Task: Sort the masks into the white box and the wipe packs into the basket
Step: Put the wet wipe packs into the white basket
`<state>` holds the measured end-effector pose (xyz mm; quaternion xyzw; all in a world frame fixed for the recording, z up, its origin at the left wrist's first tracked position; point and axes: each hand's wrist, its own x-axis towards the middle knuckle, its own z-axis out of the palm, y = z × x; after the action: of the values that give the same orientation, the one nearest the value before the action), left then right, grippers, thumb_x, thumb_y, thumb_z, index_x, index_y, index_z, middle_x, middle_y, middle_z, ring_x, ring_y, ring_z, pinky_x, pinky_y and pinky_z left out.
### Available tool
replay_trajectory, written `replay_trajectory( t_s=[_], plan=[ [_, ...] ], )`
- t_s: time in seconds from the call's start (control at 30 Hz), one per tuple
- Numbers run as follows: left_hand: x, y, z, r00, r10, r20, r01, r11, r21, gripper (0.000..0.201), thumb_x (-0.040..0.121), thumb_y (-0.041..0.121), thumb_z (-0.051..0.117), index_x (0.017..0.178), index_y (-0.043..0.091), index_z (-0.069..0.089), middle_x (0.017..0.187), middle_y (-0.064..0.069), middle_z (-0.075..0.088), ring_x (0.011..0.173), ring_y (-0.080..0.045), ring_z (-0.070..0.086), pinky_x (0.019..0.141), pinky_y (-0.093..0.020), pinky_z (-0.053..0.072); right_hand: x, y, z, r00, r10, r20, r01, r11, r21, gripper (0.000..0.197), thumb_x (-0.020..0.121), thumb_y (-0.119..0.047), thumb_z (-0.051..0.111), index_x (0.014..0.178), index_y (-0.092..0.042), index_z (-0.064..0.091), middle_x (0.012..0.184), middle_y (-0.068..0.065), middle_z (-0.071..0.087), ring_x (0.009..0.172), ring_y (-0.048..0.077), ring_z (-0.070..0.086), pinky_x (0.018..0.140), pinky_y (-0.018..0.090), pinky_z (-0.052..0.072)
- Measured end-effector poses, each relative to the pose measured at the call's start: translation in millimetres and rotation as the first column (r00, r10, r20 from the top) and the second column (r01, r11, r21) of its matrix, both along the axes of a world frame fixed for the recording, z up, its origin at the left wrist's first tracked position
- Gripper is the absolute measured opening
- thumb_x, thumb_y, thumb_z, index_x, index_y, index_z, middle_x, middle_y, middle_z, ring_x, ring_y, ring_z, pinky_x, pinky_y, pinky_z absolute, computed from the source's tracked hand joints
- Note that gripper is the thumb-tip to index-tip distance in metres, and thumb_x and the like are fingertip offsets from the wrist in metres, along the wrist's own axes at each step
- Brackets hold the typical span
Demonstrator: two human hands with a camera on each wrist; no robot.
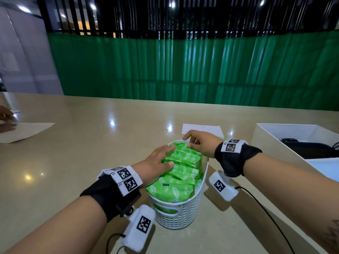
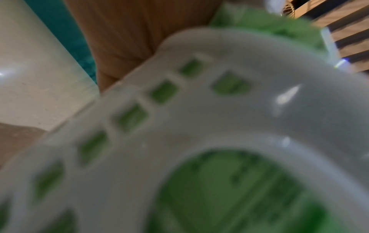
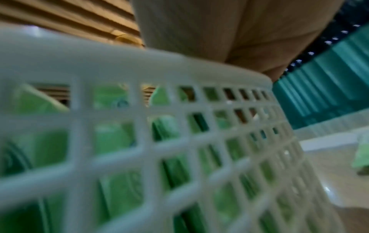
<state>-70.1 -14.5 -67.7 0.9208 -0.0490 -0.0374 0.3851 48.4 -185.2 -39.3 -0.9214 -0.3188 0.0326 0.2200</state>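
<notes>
The left hand (image 1: 157,162) lay flat, fingers straight, on the wipe packs (image 1: 180,168) heaped in the basket (image 1: 180,215); the right hand (image 1: 199,142) pinched one at the basket's far rim. Overfilled, packs could slide onto the counter (image 1: 82,153). The white box (image 1: 293,132) stood right of the basket.

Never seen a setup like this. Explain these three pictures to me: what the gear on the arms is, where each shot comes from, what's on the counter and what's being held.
There is no robot: a person wears cameras on head and wrists. The big picture is the head view. The left hand rests flat on the green wipe packs filling the white basket. The right hand reaches over the far rim, fingers among the packs; a grip is unclear. The white box at right holds dark items, probably masks. Two papers lie on the counter. The blurry pictures are wrist views against the basket wall.
</notes>
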Motion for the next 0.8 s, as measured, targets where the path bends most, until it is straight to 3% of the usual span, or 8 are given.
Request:
replay_trajectory(
  t_s=[0.1, 0.17, 0.27, 0.33, 0.4, 0.57, 0.7, 0.8],
  plan=[
    [1, 1, 0, 1.000, -0.002, 0.002, 0.002, 1.000, -0.014, 0.055, 0.100, 0.020, 0.040, 0.148, 0.030, 0.015, 0.157, 0.003, 0.006, 0.142, -0.014, 0.016, 0.100, -0.016, 0.016, 17, -13, 4, 0.994, -0.109, -0.025, 0.109, 0.901, 0.420, 0.017, 0.092, -0.025, 0.058, 0.108, -0.020, 0.057, 0.098, -0.002, 0.060, 0.085, 0.014, 0.056, 0.065, 0.017, 0.043],
    [1, 1, 0, 1.000, -0.004, -0.003, 0.004, 1.000, -0.026, 0.055, 0.100, 0.021, 0.040, 0.147, 0.031, 0.015, 0.157, 0.004, 0.006, 0.142, -0.014, 0.017, 0.101, -0.017, 0.017, 35, -26, 7, 0.961, -0.275, -0.040, 0.261, 0.843, 0.470, 0.022, 0.095, -0.028, 0.052, 0.111, -0.014, 0.057, 0.107, 0.005, 0.063, 0.098, 0.023, 0.058, 0.073, 0.025, 0.043],
    [2, 1, -1, 1.000, -0.003, -0.012, 0.002, 0.999, -0.035, 0.055, 0.100, 0.021, 0.041, 0.147, 0.032, 0.016, 0.157, 0.004, 0.007, 0.142, -0.015, 0.018, 0.102, -0.018, 0.018, 64, -46, -1, 0.919, -0.394, -0.030, 0.395, 0.918, 0.031, 0.034, 0.095, -0.032, 0.051, 0.118, -0.007, 0.057, 0.121, 0.012, 0.060, 0.111, 0.028, 0.055, 0.083, 0.028, 0.040],
    [2, 0, -1, 1.000, 0.011, -0.005, -0.011, 0.999, -0.039, 0.055, 0.099, 0.019, 0.041, 0.147, 0.030, 0.017, 0.157, 0.003, 0.008, 0.141, -0.015, 0.020, 0.099, -0.016, 0.019, 78, -54, -10, 0.921, -0.388, -0.019, 0.369, 0.890, -0.268, 0.043, 0.093, -0.036, 0.053, 0.127, -0.009, 0.053, 0.133, 0.012, 0.053, 0.120, 0.028, 0.050, 0.093, 0.030, 0.039],
    [2, -1, -1, 1.000, 0.020, 0.002, -0.020, 0.999, -0.051, 0.055, 0.099, 0.019, 0.042, 0.147, 0.030, 0.018, 0.156, 0.003, 0.009, 0.141, -0.016, 0.021, 0.099, -0.015, 0.020, 86, -57, -19, 0.923, -0.386, -0.005, 0.349, 0.841, -0.412, 0.054, 0.091, -0.037, 0.057, 0.138, -0.017, 0.042, 0.145, 0.009, 0.042, 0.129, 0.026, 0.042, 0.101, 0.030, 0.035],
    [1, 0, -3, 1.000, 0.013, 0.000, -0.013, 0.999, -0.042, 0.054, 0.099, 0.021, 0.042, 0.147, 0.033, 0.018, 0.156, 0.004, 0.011, 0.140, -0.014, 0.022, 0.102, -0.018, 0.020, 99, -45, -40, 0.952, -0.305, -0.025, 0.254, 0.833, -0.491, 0.079, 0.084, -0.023, 0.067, 0.149, -0.029, 0.022, 0.156, 0.007, 0.021, 0.139, 0.027, 0.030, 0.108, 0.035, 0.034],
    [0, 0, -2, 1.000, 0.007, -0.009, -0.007, 0.999, -0.041, 0.054, 0.099, 0.022, 0.041, 0.146, 0.035, 0.018, 0.156, 0.005, 0.009, 0.141, -0.015, 0.021, 0.109, -0.025, 0.020, 107, -33, -51, 0.956, -0.290, -0.030, 0.223, 0.793, -0.567, 0.077, 0.087, -0.024, 0.062, 0.148, -0.037, 0.017, 0.159, 0.003, 0.003, 0.145, 0.029, 0.010, 0.116, 0.039, 0.021],
    [0, 0, -2, 1.000, 0.004, -0.014, -0.005, 0.999, -0.048, 0.054, 0.099, 0.022, 0.041, 0.146, 0.034, 0.017, 0.155, 0.006, 0.010, 0.140, -0.014, 0.022, 0.102, -0.018, 0.020, 104, -28, -57, 0.951, -0.308, -0.027, 0.229, 0.761, -0.607, 0.074, 0.087, -0.025, 0.055, 0.147, -0.041, 0.016, 0.157, 0.007, 0.012, 0.139, 0.032, 0.029, 0.107, 0.039, 0.037]
  ],
)
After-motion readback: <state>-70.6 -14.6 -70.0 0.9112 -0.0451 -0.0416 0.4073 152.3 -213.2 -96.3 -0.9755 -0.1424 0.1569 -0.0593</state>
